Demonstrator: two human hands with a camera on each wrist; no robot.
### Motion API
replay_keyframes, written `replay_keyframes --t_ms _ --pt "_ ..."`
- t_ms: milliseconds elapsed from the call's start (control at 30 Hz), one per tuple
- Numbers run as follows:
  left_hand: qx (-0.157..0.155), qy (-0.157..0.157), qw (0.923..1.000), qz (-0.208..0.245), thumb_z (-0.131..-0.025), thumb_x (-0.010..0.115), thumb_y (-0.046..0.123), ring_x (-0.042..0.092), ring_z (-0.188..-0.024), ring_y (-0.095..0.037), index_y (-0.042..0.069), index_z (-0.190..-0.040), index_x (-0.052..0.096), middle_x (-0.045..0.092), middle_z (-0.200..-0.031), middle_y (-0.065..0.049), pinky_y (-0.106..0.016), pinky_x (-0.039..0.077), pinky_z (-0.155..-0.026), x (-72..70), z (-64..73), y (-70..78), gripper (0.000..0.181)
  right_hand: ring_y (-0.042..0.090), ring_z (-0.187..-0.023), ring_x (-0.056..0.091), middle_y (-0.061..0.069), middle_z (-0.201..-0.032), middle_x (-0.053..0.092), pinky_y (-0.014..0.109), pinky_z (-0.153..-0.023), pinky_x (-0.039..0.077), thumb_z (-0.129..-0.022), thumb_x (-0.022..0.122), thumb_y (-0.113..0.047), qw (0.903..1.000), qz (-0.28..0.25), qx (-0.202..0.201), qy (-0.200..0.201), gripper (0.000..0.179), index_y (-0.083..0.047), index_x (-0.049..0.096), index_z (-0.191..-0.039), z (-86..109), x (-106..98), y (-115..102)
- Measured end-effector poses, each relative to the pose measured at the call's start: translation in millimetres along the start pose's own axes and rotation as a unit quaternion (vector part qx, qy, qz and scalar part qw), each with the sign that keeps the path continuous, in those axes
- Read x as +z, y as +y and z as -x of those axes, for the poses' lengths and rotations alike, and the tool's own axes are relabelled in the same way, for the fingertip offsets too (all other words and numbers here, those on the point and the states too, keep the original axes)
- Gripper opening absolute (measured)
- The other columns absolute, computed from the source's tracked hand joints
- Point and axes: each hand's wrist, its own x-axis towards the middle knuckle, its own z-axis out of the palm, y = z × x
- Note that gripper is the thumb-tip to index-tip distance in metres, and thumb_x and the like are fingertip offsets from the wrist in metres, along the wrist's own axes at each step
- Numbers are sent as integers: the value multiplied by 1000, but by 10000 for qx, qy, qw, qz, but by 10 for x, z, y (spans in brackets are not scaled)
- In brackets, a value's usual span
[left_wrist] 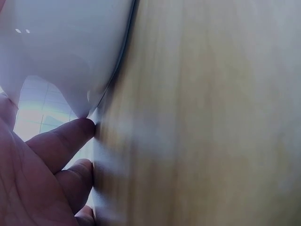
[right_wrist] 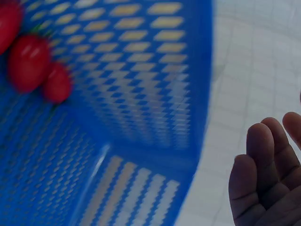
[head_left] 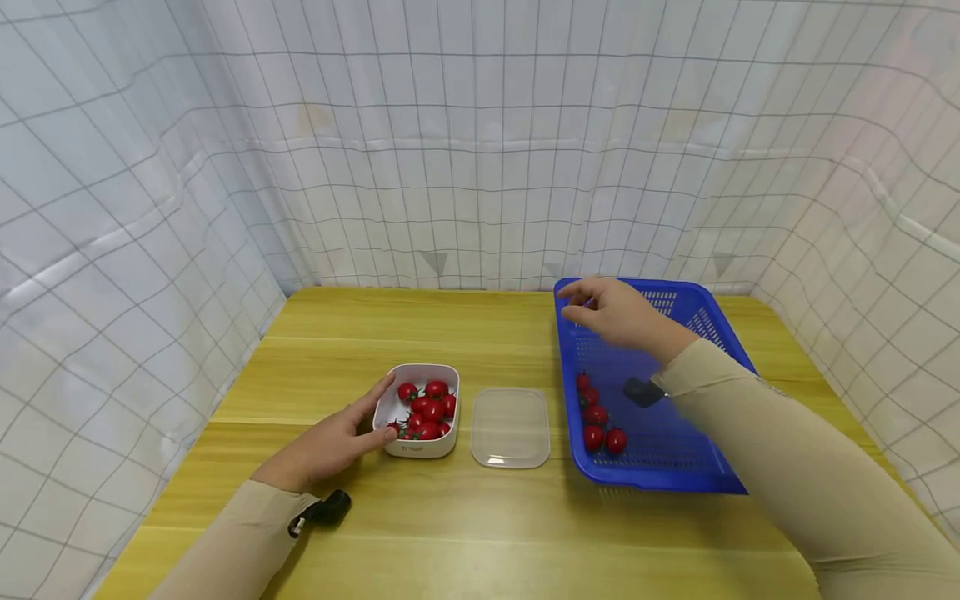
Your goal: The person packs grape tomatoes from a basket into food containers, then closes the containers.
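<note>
Red tomatoes (head_left: pixel 432 411) lay in two places: at least nine, overlapping, in one white box (head_left: pixel 422 448), and five visible in one blue basket (head_left: pixel 660 482). One clear lid (head_left: pixel 510 427) lay between them on the surface (head_left: pixel 487 533). The left hand (head_left: pixel 337 437), thumb and fingers spread, touched the box's left side. The right hand (head_left: pixel 618 312), fingers loosely bent, hung over the basket's far left corner, nothing visible in its grasp. Only the left wrist view showed fingertips (left_wrist: pixel 85 126) low beside the box's glossy outer wall; the right wrist view caught just three tomatoes.
</note>
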Motion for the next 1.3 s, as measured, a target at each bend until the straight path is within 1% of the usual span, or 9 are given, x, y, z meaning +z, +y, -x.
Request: replay_keyframes --t_ms 100,233,333,433,600,700,900,1100,1300 --pt "18 -12 10000 13 -103 62 56 21 -159 -50 51 -167 5 15 -176 -17 -70 26 -124 -2 -2 -4 85 29 -107 68 13 -125 73 41 -83 57 -105 66 -21 9987 406 68 -291 36 -10 68 -139 18 5 239" --pt "34 -28 10000 -12 -103 62 55 20 -159 -51 49 -167 5 14 -176 -18 -70 26 -124 -7 0 4 86 30 -111 71 14 -120 76 48 -95 58 -100 71 -15 9908 871 -229 -1007 36 -9 71 -135 26 84 476" --pt "28 -21 10000 -35 -103 62 55 19 -159 -52 49 -168 6 14 -176 -18 -71 26 -123 -7 4 18 85 26 -107 71 9 -113 77 49 -97 57 -96 73 -14 9841 992 -400 -1421 37 -10 74 -133 40 169 601" --pt "15 2 10000 -68 -103 61 56 20 -159 -52 49 -167 6 15 -176 -19 -72 25 -123 -1 8 27 85 23 -105 70 5 -110 77 48 -98 57 -93 75 -13 9802 1024 -402 -1649 38 -11 75 -131 53 233 676" --pt "7 60 9999 -126 -103 60 58 22 -158 -52 51 -167 6 18 -176 -19 -73 25 -123 1 5 20 84 21 -105 70 3 -109 77 48 -100 56 -92 76 -13 9789 990 -323 -1758 36 -10 75 -129 57 299 713" --pt "-2 64 10000 -72 -102 61 57 22 -159 -51 52 -166 7 18 -176 -18 -72 25 -123 4 3 16 84 22 -106 70 5 -111 77 49 -101 56 -93 76 -14 9787 976 -234 -1790 35 -9 75 -127 48 344 735" --pt "-40 37 10000 -42 -102 61 57 20 -159 -51 52 -166 6 16 -176 -18 -72 24 -123 1 2 22 85 26 -111 72 8 -116 78 49 -103 56 -95 75 -15 9763 1054 -233 -1875 30 -7 76 -124 24 427 803" --pt "-10 36 9999 -106 -103 61 56 22 -158 -53 49 -167 7 17 -175 -20 -74 26 -122 -6 2 19 85 23 -111 72 5 -116 78 47 -102 57 -95 76 -16 9774 927 -43 -1900 28 -10 76 -122 36 462 818" --pt "-29 43 10000 -40 -102 62 57 21 -159 -51 53 -166 7 17 -176 -17 -73 25 -123 -1 -9 -6 84 21 -104 72 6 -113 78 44 -96 59 -94 77 -16 9784 842 -57 -1889 28 -8 76 -121 31 475 836"
